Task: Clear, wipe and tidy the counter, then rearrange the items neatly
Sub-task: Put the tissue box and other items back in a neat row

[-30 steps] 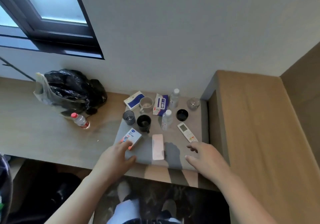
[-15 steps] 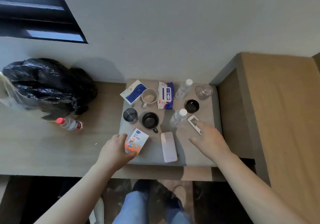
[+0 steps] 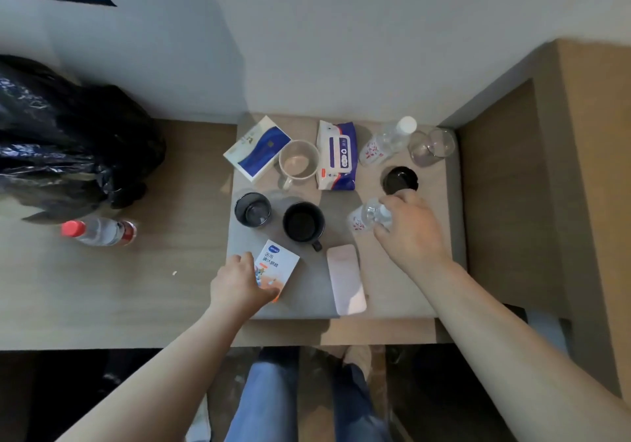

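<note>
A person's left hand (image 3: 239, 284) grips a white-and-orange cardboard box (image 3: 278, 264), the right hand (image 3: 409, 229) curls round a small clear plastic bottle (image 3: 363, 217), both items on the wooden counter (image 3: 153, 288), apparently to clear its grey mat (image 3: 307, 299) for wiping.

On the worktop (image 3: 153, 288), a mat (image 3: 307, 299) carries a wipes pack (image 3: 338, 159) behind a phone (image 3: 345, 279); a bin bag (image 3: 68, 144) sits left, a lying bottle (image 3: 99, 231) before it.

matt pale wood grain on the counter (image 3: 170, 291), and a smooth, dull grey mat (image 3: 307, 298) on top. black bag (image 3: 68, 147) is glossy, crinkled plastic; wipes pack (image 3: 336, 159) shiny film; small box (image 3: 278, 264) smooth printed card. clear plastic bottle (image 3: 363, 217), gleaming glass tumbler (image 3: 432, 146).
</note>
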Available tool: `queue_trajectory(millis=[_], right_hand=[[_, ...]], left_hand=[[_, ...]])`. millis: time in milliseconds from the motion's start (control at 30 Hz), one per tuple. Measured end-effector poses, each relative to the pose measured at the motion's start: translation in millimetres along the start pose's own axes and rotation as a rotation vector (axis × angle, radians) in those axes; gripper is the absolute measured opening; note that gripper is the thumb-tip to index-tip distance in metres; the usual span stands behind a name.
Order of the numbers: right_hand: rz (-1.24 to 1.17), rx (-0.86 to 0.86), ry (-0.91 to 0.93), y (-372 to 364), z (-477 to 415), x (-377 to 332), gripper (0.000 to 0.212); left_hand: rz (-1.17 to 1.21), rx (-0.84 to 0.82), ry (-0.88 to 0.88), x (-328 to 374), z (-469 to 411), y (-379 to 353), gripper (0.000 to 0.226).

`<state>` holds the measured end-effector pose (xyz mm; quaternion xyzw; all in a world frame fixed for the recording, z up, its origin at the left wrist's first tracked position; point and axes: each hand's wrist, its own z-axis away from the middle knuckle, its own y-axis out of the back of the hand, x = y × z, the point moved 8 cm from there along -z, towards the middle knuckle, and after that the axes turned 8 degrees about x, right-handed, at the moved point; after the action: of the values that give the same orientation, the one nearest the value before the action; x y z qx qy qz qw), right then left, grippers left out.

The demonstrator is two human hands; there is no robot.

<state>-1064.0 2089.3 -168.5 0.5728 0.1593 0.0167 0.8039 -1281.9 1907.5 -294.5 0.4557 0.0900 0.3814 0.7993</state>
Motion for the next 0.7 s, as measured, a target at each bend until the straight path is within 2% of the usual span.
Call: queue_trajectory(millis=[133,233,500,533,633,700], right_hand=[[-0.031,-0.002,-0.020,-17,-3,13,0.039],[-0.045,-0.010,0.005,-34,-3,19,0.038],[-0.104,0.148,0.001,-38,0,19,0.031],[-0.125,0.154,-0.006,-38,1,20,0.029],[-0.195,0.139,-0.051,-35,4,24,0.027],[-0.244,0.134,-0.070,-32,8,27,0.027]], left_hand=[[0.024,0.055,0.017,-2,-15,-28,0.047],[0.028,0.023,0.015,0,-25,-49,0.048],[0.032,-0.014,0.064,7,-42,-80,0.085],[0.039,-0.001,0.072,7,-43,-83,0.083],[0.051,0.059,0.080,8,-42,-88,0.057],[0.085,0.057,0.097,8,-40,-86,0.051]])
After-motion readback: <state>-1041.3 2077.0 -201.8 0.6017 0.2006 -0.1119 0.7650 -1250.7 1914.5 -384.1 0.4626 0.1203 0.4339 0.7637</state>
